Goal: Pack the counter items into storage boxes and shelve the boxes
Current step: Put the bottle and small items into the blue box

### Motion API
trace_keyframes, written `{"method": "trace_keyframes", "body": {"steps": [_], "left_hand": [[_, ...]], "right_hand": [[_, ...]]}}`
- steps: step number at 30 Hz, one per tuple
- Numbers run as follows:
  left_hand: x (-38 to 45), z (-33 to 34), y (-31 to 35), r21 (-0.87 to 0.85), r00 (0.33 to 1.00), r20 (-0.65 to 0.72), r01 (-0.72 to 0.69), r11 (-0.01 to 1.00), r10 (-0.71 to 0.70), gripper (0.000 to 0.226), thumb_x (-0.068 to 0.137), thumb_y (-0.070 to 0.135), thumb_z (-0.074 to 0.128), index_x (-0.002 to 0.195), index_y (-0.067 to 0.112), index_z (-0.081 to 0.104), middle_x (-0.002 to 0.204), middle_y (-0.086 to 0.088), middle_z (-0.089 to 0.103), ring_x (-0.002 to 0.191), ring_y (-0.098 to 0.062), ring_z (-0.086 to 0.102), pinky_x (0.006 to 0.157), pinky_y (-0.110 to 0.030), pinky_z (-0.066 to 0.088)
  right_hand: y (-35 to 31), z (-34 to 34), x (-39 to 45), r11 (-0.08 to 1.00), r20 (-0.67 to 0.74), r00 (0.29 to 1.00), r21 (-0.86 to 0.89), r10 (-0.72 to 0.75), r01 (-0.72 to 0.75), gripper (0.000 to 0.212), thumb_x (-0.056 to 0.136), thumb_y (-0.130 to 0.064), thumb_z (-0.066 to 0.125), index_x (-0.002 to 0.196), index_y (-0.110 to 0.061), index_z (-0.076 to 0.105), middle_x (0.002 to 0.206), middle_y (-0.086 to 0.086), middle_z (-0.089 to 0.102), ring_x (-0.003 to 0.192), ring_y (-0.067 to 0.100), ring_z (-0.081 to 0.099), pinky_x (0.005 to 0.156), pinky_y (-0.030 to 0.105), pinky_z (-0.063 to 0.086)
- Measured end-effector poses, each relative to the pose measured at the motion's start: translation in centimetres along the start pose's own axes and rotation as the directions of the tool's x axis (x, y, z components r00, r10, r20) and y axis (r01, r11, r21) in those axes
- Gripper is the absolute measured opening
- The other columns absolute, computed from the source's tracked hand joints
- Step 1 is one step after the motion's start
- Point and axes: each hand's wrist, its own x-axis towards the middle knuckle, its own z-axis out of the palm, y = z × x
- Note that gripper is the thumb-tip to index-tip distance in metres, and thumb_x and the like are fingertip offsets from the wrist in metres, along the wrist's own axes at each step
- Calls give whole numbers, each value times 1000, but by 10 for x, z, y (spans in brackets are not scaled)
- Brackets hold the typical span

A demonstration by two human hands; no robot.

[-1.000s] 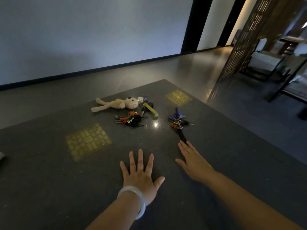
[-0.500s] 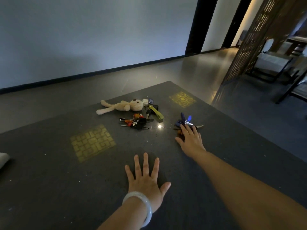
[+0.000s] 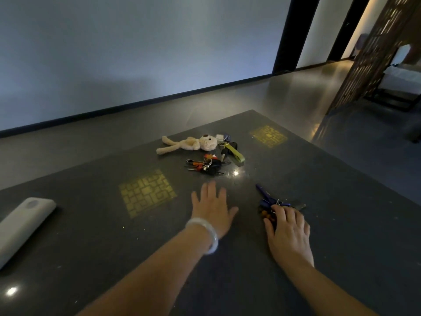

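Dark speckled stone counter, used as the landmark for everything below. Right hand lies palm-down on the counter's right-centre, fingers curled over the near end of a blue key bunch; blue tags and a metal ring stick out past the fingertips, small orange beads show at the thumb side, so the hand looks to be gripping the bunch, though the fingers hide the actual contact. Left hand is flat on the counter just left of the right hand, fingers straight and spread, holding nothing, slightly blurred; a pale bangle sits on that wrist. Further back on the counter, past the left hand, lies a second key bunch with red, orange and black tags. Just behind and right of it is a yellow-green strap keyring. A cream plush rabbit lies on its side at the counter's back, head touching or nearly touching the strap keyring. Two yellow patterned squares are inlaid in the counter top, one near-left, one back-right. A white oblong device rests at the counter's left edge.
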Motion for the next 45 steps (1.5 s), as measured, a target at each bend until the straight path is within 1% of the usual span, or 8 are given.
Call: {"method": "trace_keyframes", "body": {"steps": [6,10,14,21,30,35,40,45], "left_hand": [[94,-20,-35,69,999,38,0,998,-3,78,93,60,39,152,35,-5,158,-2,-25,146,-36,-16,114,-64,6],[98,-5,-44,46,988,145,37,998,-43,72,94,61,36,153,38,0,162,0,-9,148,-31,-7,118,-56,10],[52,7,-36,-10,995,6,-97,995,97,61,97,52,37,151,38,13,160,3,13,148,-25,3,117,-48,12],[-70,25,-2,-95,982,-26,-188,978,186,55,101,43,31,151,37,10,159,4,12,149,-23,-1,118,-45,4],[-172,19,50,-15,968,-4,-251,968,251,58,91,15,53,143,28,31,144,-5,28,137,-29,21,109,-47,31],[-207,20,66,-104,940,70,-327,939,335,55,92,18,57,139,25,31,144,-10,27,136,-30,25,106,-41,39],[-238,13,98,-246,877,58,-451,858,478,43,92,24,58,131,24,41,132,-2,36,123,-20,40,98,-31,45],[-283,-12,161,-455,849,-73,-495,740,523,19,90,23,61,103,22,47,106,5,36,89,-13,51,82,-29,50]], "right_hand": [[3,1,3,1000,23,1000,-23,11,-10,45,96,-49,35,137,-30,38,136,-4,40,130,19,29,110,42,27],[4,2,3,1000,4,1000,11,4,-4,43,96,-49,38,135,-31,39,133,-4,41,128,20,30,110,42,27],[5,1,2,999,-8,1000,45,-2,2,43,95,-47,43,135,-30,42,133,-4,44,127,20,32,110,43,27],[3,-12,-17,999,-14,999,22,-40,40,40,95,-37,50,131,-21,53,127,1,55,122,22,44,106,38,33],[34,-59,-143,999,88,995,-30,38,-35,31,95,-35,51,125,-30,50,126,-7,49,119,16,39,100,35,37],[52,-83,-207,987,103,993,149,50,-65,31,88,-10,59,114,-28,56,115,-10,50,112,9,41,96,23,41],[78,-119,-254,864,94,955,407,282,-296,33,86,-3,60,95,-35,58,99,-15,48,94,6,52,83,21,47],[121,-181,-295,748,-49,905,582,422,-318,34,85,-5,65,85,-38,60,88,-15,64,83,-7,60,64,6,46]]}}
